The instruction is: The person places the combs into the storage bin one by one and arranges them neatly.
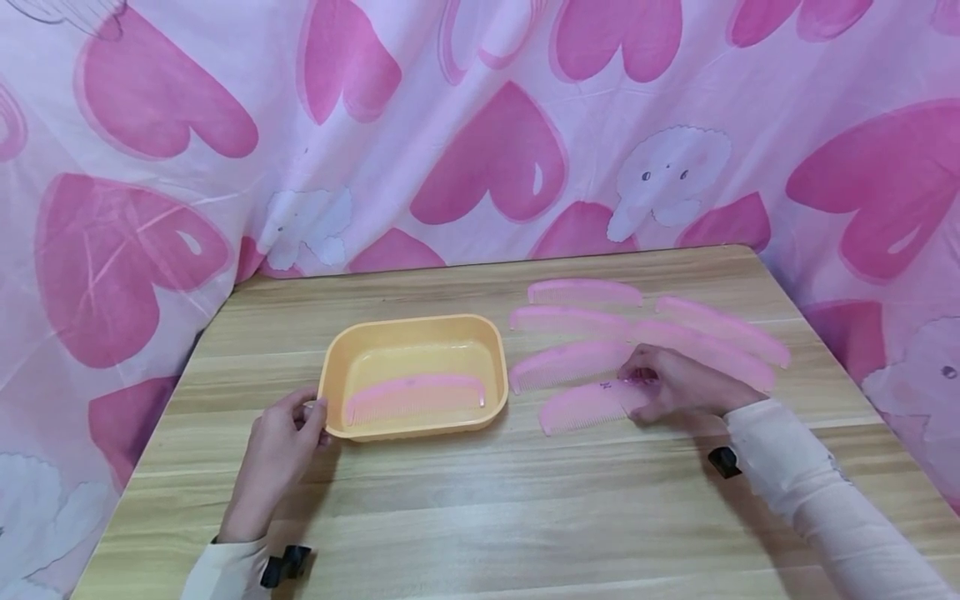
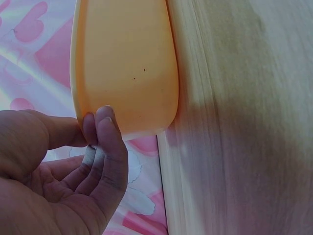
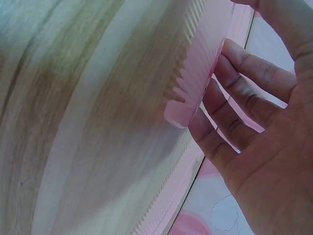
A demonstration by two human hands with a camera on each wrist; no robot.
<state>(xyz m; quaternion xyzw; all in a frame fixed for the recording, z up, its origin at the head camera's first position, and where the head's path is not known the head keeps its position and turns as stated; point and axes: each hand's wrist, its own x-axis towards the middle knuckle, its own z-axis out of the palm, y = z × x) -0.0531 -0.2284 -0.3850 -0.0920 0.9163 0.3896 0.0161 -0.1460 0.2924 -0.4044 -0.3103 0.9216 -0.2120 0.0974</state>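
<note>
A pale orange plastic tray (image 1: 416,327) stands on the table, with one pink comb (image 1: 416,398) lying in it. My left hand (image 1: 283,437) pinches the tray's left rim between thumb and fingers; the left wrist view shows the fingertips against the tray wall (image 2: 127,63). To the right of the tray, my right hand (image 1: 671,383) holds another pink comb (image 1: 581,406) by its right part. In the right wrist view the fingertips lie along the back of that comb (image 3: 200,68), whose teeth point toward the table; the thumb is mostly out of frame.
Several more pink combs lie spread behind the right hand, among them a front one (image 1: 562,364), a rear one (image 1: 583,292) and a far right one (image 1: 723,325). A pink heart-patterned curtain (image 1: 487,158) hangs behind the wooden table (image 1: 480,517).
</note>
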